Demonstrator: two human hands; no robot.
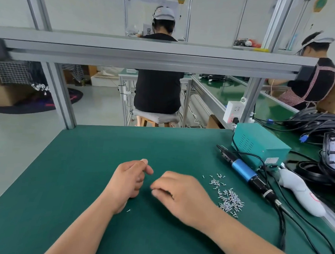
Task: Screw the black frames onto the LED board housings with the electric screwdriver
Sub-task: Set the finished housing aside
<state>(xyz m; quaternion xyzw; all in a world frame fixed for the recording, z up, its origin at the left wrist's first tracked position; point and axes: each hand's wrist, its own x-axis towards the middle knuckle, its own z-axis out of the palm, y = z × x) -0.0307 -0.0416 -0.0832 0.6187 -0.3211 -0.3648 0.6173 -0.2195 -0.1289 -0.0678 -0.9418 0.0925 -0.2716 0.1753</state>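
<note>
Resting left hand [128,181] loosely curled, seemingly empty; curling right hand [180,194], hold untellable. Judging screwdriver [242,170], right of tiny screws [229,199], rigid and cable-tethered; favouring blue barrel grip.

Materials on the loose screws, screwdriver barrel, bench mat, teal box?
The screws are bright silver and glint: likely plated steel. The screwdriver has a blue barrel with satin sheen, perhaps anodised metal; its black ends look plastic. The bench mat is matte dark green, no glare: probably rubber. The teal box has crisp edges and punched vents: seemingly painted sheet metal.
</note>
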